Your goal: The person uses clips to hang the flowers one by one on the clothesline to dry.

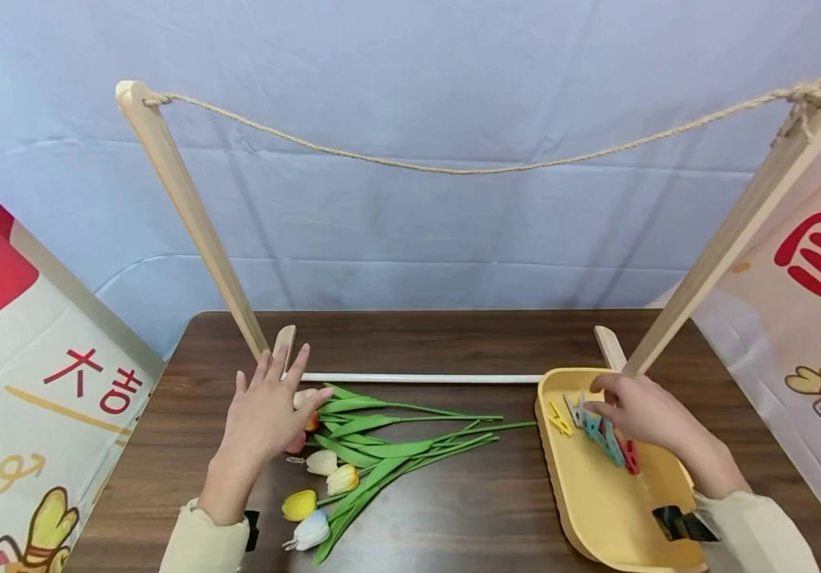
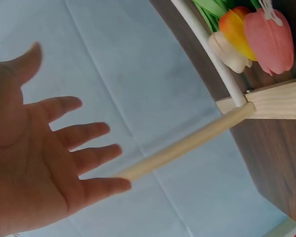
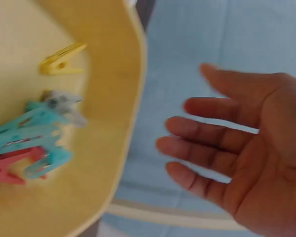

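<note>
With its fingers spread, my left hand (image 1: 263, 414) hovers above the flower heads at the left of the table and holds nothing. Below it lie several artificial tulips (image 1: 342, 480) in white, yellow, pink and orange, their green stems pointing right. My right hand (image 1: 647, 407) is over the far end of a yellow tray (image 1: 600, 509), fingers loosely bent and holding nothing. Inside the tray, close to that hand, are clothespins: yellow ones (image 1: 561, 420), a grey one (image 3: 64, 104), teal ones (image 3: 27, 131) and a red one (image 3: 15, 165).
A wooden frame with two slanted posts (image 1: 191, 215) stands on the brown table (image 1: 424, 342). Between the post tops sags a twine rope (image 1: 446, 170) with nothing hanging on it. A white rod (image 1: 424, 379) joins the frame's feet. Printed cloths flank both sides.
</note>
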The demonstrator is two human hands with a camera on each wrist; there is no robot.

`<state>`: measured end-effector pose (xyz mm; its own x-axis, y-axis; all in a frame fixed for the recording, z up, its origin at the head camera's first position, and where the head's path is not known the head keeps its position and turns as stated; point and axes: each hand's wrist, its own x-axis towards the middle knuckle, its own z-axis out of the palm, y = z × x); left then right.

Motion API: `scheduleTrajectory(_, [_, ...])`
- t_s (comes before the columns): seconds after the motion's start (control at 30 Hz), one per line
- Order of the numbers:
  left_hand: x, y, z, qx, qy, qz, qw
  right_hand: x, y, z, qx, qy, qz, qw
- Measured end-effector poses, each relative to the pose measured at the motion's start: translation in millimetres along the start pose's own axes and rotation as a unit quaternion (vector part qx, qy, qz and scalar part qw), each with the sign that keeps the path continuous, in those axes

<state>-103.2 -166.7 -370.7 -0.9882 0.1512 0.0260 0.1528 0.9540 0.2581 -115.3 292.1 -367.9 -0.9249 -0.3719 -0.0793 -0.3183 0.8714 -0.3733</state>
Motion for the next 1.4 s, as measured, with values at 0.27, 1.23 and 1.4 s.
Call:
scheduleTrajectory(0.27, [-4.6, -14.0, 0.1, 0.004, 0.001, -0.005, 1.0, 7, 42, 22.8, 0.035, -0.095, 0.014, 0.995])
scheduleTrajectory(1.23, [21.4, 90.1, 34.8, -0.115, 0.049, 0.208, 0.97, 24, -56, 1.0, 0.232, 0.016, -0.087, 0.969])
scheduleTrajectory(1.4, [25.6, 125.4, 30.3, -0.127, 0.052, 0.255, 0.9572, 36, -85, 6.5, 0.302, 0.002, -0.12, 0.946])
